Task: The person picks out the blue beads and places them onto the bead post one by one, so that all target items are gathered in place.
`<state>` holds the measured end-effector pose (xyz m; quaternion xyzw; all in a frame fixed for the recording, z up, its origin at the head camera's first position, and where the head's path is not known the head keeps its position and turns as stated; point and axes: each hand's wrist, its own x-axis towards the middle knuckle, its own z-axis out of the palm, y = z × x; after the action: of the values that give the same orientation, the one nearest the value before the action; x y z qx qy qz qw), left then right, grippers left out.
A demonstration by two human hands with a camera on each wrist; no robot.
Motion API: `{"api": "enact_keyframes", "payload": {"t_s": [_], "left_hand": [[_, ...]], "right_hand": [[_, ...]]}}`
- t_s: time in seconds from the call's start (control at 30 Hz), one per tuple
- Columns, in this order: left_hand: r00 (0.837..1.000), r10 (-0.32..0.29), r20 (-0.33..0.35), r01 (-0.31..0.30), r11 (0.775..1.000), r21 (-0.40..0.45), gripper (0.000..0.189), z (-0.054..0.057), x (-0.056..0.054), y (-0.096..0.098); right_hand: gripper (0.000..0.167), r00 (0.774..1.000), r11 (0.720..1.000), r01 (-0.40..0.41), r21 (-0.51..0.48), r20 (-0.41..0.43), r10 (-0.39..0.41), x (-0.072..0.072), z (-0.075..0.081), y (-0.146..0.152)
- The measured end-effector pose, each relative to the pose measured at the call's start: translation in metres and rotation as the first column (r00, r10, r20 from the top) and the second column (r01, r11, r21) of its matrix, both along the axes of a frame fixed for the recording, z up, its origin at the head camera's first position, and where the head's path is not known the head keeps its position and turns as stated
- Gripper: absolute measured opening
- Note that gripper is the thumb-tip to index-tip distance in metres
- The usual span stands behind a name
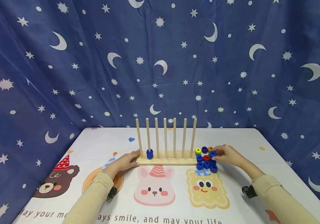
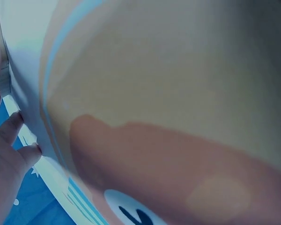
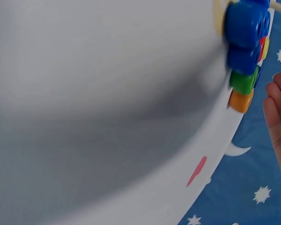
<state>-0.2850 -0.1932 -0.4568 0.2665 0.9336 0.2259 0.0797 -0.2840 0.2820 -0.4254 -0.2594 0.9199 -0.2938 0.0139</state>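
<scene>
A wooden peg stand (image 1: 167,162) with several upright pegs is on the table, two blue rings (image 1: 149,154) stacked on its second peg from the left. My left hand (image 1: 125,161) holds the stand's left end, thumb at the front edge and fingers behind. In the left wrist view, part of the left hand (image 2: 7,154) shows at the left edge. At the stand's right end, my right hand (image 1: 228,155) pinches a blue ring (image 1: 212,154) above a group of loose rings. The right wrist view catches the right hand's fingers (image 3: 277,101) beside the rings.
The loose group includes a red ring (image 1: 206,158), a yellow-green ring (image 1: 198,151), a dark purple ring (image 1: 204,150) and several blue ones. An orange ring (image 3: 240,101) and a green ring (image 3: 243,81) show too. A starry blue curtain (image 1: 160,62) hangs behind the printed tablecloth (image 1: 115,138).
</scene>
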Motion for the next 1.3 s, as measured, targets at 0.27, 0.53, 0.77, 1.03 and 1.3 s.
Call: {"api": "enact_keyframes", "payload": {"t_s": [0.27,0.53,0.77,1.03,1.3], "left_hand": [[1.0,0.007,0.009,-0.007,1.0,0.002,0.062,0.001,-0.001,-0.001],[1.0,-0.01,0.016,0.01,1.0,-0.001,0.061,0.0,0.001,0.002],[1.0,0.007,0.013,-0.007,1.0,0.0,0.06,0.001,0.005,-0.001],[1.0,0.004,0.01,-0.004,1.0,0.004,0.06,0.001,0.002,0.001],[1.0,0.017,0.013,-0.017,1.0,0.02,0.061,0.0,0.002,0.002]], "right_hand": [[0.038,0.995,0.998,-0.057,-0.029,-0.086,0.055,0.005,0.007,-0.018],[0.033,0.987,0.993,-0.07,-0.097,-0.15,0.055,0.019,0.01,-0.037],[0.034,0.981,0.991,-0.115,-0.067,-0.167,0.103,0.028,0.014,-0.06],[0.034,0.965,0.98,-0.165,-0.115,-0.224,0.136,0.035,0.011,-0.075],[0.034,0.969,0.971,-0.15,-0.187,-0.221,0.107,0.04,0.016,-0.092]]}}
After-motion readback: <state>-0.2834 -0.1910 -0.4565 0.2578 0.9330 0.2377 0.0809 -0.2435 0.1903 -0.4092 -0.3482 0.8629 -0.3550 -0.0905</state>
